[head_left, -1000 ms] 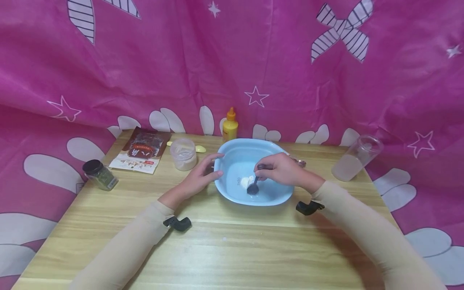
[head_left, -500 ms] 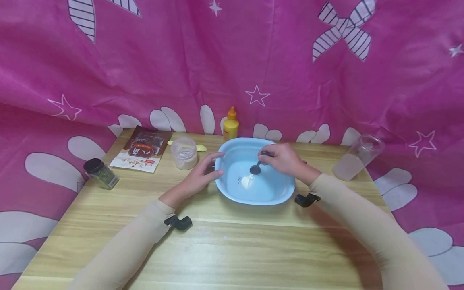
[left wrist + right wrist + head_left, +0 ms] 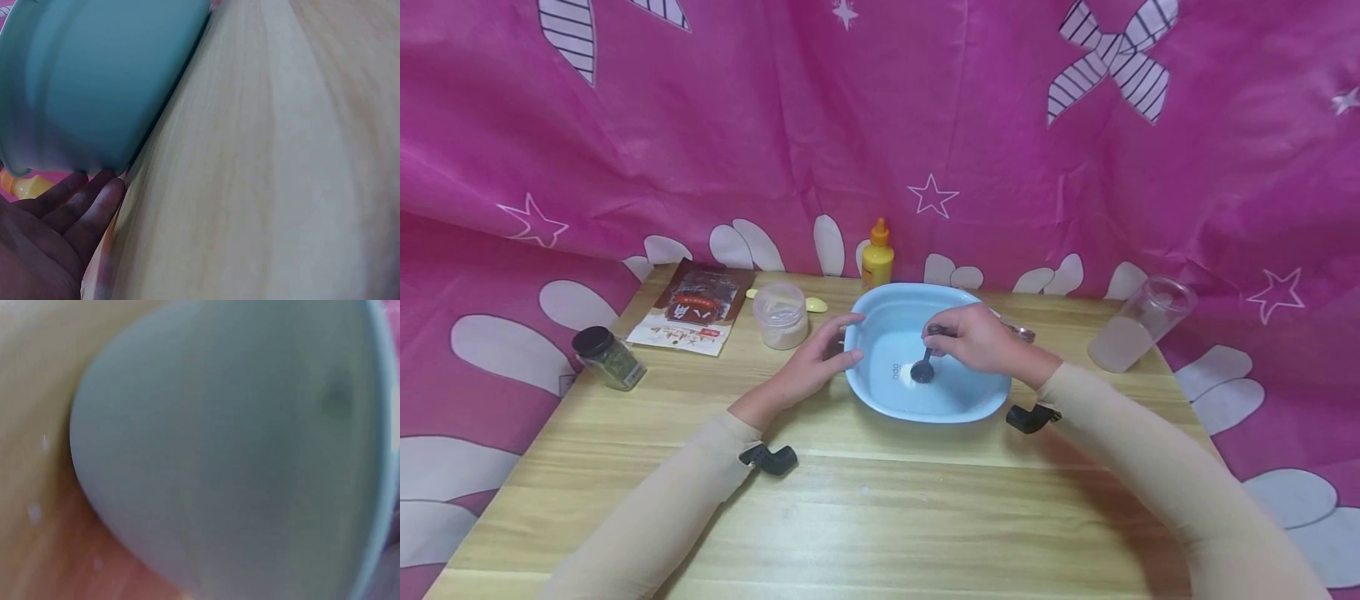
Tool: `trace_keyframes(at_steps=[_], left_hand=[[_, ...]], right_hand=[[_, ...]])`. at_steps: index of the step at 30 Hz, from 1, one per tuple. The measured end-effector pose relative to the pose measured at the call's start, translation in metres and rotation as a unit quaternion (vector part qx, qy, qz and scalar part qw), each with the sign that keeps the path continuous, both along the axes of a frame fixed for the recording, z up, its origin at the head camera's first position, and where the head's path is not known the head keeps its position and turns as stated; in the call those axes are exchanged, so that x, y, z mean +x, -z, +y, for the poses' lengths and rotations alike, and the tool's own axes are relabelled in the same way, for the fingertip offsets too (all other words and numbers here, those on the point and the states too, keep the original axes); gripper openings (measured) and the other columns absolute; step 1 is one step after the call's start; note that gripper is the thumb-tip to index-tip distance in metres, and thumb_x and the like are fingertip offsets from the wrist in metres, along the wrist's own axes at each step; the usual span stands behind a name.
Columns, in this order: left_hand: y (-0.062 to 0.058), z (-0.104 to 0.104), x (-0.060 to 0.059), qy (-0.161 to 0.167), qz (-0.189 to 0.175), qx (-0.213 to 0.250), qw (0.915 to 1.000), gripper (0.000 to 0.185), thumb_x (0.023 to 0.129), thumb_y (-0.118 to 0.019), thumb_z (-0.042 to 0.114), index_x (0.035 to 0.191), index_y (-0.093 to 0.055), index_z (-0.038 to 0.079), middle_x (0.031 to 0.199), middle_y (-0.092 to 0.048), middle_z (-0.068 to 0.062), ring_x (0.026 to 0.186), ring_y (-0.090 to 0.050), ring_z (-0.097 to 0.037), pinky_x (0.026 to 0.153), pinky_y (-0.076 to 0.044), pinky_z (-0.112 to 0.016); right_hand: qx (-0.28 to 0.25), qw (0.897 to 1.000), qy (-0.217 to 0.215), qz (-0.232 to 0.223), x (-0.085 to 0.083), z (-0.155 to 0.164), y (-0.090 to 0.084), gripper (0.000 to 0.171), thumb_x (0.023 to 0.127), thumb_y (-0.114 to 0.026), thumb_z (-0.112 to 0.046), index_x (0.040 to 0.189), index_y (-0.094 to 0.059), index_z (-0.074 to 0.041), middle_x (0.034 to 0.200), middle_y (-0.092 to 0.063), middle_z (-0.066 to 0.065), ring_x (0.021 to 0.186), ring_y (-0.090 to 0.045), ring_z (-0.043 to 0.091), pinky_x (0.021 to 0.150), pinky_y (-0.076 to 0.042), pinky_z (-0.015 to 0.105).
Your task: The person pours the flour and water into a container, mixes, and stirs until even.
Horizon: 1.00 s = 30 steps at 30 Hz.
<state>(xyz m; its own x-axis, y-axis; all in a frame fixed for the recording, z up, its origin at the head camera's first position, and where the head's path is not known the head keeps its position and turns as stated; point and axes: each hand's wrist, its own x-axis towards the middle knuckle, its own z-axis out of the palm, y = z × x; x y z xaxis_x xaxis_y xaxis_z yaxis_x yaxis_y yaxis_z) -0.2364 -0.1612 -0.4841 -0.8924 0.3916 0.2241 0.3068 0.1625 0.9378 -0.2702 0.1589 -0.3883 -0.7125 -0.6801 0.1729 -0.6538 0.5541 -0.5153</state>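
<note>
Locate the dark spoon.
In the head view, the right hand holds the dark spoon, its bowl in the blue basin, just right of the white patch.

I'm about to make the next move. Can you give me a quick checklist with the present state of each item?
1. Right hand grips the dark spoon: ok.
2. Spoon's bowl is inside the blue basin: ok.
3. Left hand holds the basin's rim: ok.
4. Basin rests on the table: ok.
5. Basin floor free of white residue: not ok, a white patch shows beside the spoon.
6. Spoon touches the basin floor: cannot tell.
</note>
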Motion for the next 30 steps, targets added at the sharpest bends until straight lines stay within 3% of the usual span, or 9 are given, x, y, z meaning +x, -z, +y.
trace_keyframes(at_steps=[4, 7, 14, 16, 21, 24, 26, 30], left_hand=[[0.002, 0.000, -0.001, -0.001, 0.000, -0.004, 1.0000, 0.062, 0.110, -0.069, 0.018, 0.167, -0.045, 0.015, 0.168, -0.048, -0.021, 0.141, -0.060, -0.048, 0.116, -0.055, -0.061], [0.002, 0.000, -0.001, -0.001, 0.000, -0.005, 1.0000, 0.062, 0.110, -0.069, 0.018, 0.167, -0.045, 0.015, 0.168, -0.047, -0.020, 0.142, -0.060, -0.048, 0.116, -0.054, -0.061], [0.000, -0.001, -0.001, -0.001, 0.000, -0.005, 1.0000, 0.063, 0.110, -0.069, 0.019, 0.168, -0.044, 0.016, 0.169, -0.046, -0.020, 0.143, -0.059, -0.048, 0.117, -0.054, -0.062], [0.001, -0.001, -0.001, -0.001, 0.000, -0.006, 1.0000, 0.063, 0.111, -0.069, 0.019, 0.168, -0.044, 0.016, 0.169, -0.046, -0.020, 0.143, -0.059, -0.048, 0.117, -0.054, -0.062], [0.002, 0.000, -0.002, -0.002, 0.000, -0.009, 1.0000, 0.062, 0.111, -0.069, 0.019, 0.168, -0.045, 0.017, 0.167, -0.048, -0.021, 0.141, -0.060, -0.047, 0.115, -0.056, -0.061], [0.002, 0.000, -0.001, -0.001, 0.001, -0.007, 1.0000, 0.062, 0.110, -0.069, 0.018, 0.168, -0.045, 0.016, 0.167, -0.048, -0.022, 0.141, -0.060, -0.048, 0.115, -0.056, -0.060], [0.002, 0.001, -0.001, 0.000, 0.001, -0.002, 1.0000, 0.062, 0.110, -0.069, 0.017, 0.168, -0.045, 0.014, 0.167, -0.048, -0.023, 0.141, -0.060, -0.048, 0.115, -0.056, -0.060], [0.000, 0.000, 0.000, 0.002, 0.000, 0.001, 1.0000, 0.063, 0.110, -0.069, 0.017, 0.168, -0.044, 0.014, 0.169, -0.047, -0.023, 0.144, -0.058, -0.049, 0.116, -0.055, -0.060]], right_hand=[[0.005, 0.998, 0.027, 0.050, -0.009, 0.003, 0.002, 0.007, 0.104, -0.080, -0.012, 0.108, -0.085, -0.009, 0.092, -0.080, -0.004, 0.079, -0.067, 0.011, 0.069, -0.060, 0.031], [0.013, 0.998, 0.025, 0.058, -0.010, 0.004, 0.002, 0.007, 0.104, -0.080, -0.011, 0.108, -0.085, -0.009, 0.091, -0.079, -0.003, 0.078, -0.064, 0.012, 0.068, -0.059, 0.031], [0.020, 0.999, -0.028, -0.019, 0.004, -0.002, -0.007, 0.004, 0.103, -0.082, -0.014, 0.105, -0.085, -0.012, 0.084, -0.076, -0.012, 0.078, -0.070, 0.007, 0.067, -0.059, 0.031], [0.019, 0.999, -0.028, -0.021, 0.004, -0.003, -0.007, 0.005, 0.104, -0.081, -0.014, 0.105, -0.085, -0.012, 0.084, -0.077, -0.010, 0.078, -0.070, 0.008, 0.067, -0.059, 0.031], [0.031, 0.998, 0.032, 0.045, -0.010, -0.001, -0.003, 0.007, 0.104, -0.080, -0.012, 0.108, -0.085, -0.008, 0.089, -0.078, -0.003, 0.077, -0.066, 0.012, 0.067, -0.058, 0.031], [0.033, 0.997, 0.049, 0.049, -0.015, -0.004, -0.002, 0.010, 0.104, -0.081, -0.013, 0.112, -0.085, -0.007, 0.092, -0.079, -0.001, 0.079, -0.066, 0.014, 0.070, -0.060, 0.031], [0.028, 0.998, 0.038, 0.031, -0.014, -0.008, -0.004, 0.011, 0.104, -0.081, -0.014, 0.113, -0.086, -0.009, 0.093, -0.079, -0.003, 0.081, -0.067, 0.014, 0.073, -0.062, 0.032], [0.017, 0.999, -0.024, -0.016, -0.006, -0.017, -0.006, 0.011, 0.104, -0.083, -0.017, 0.113, -0.087, -0.012, 0.093, -0.079, -0.010, 0.083, -0.070, 0.010, 0.074, -0.063, 0.032]])
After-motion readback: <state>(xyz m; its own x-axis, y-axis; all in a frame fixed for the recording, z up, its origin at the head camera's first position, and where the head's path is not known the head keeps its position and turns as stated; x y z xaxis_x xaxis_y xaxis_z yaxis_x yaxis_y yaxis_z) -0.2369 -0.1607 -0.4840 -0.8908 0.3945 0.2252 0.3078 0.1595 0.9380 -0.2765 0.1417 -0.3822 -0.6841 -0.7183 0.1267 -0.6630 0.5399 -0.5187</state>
